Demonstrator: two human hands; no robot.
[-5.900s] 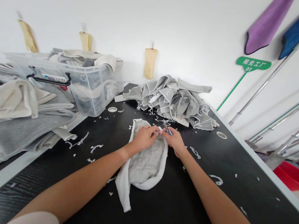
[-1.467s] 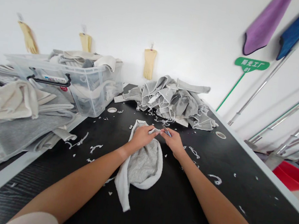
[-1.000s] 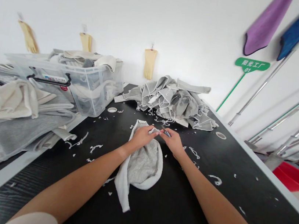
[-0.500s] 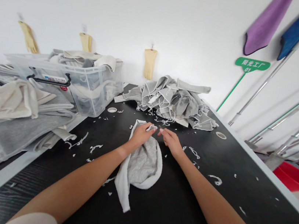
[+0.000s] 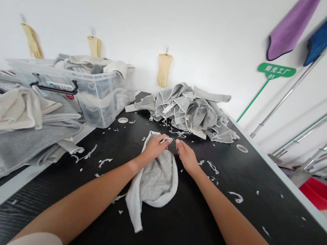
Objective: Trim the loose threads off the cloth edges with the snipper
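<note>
My left hand [image 5: 156,148] is closed on the top edge of a grey cloth [image 5: 155,180] with a white border. The cloth hangs in a loop onto the black table, and one white-edged corner trails toward me. Just right of that grip is my right hand [image 5: 186,156], fingers pressed together and pointing at the held edge. A thin pale line, perhaps a thread, shows in the narrow gap between the hands. Whatever the right fingertips pinch is too small to make out.
White thread scraps [image 5: 212,167] dot the black table [image 5: 196,232]. Behind the hands lies a heap of grey cloths [image 5: 189,110]. At left are a clear plastic bin [image 5: 99,101] of cloths and a cloth stack [image 5: 28,132]. Mop poles [image 5: 289,91] and a red bucket [image 5: 324,193] stand right.
The fingers of my right hand have straightened somewhat from a tighter pinch, staying close to the cloth's edge. My left hand and the cloth have hardly moved.
</note>
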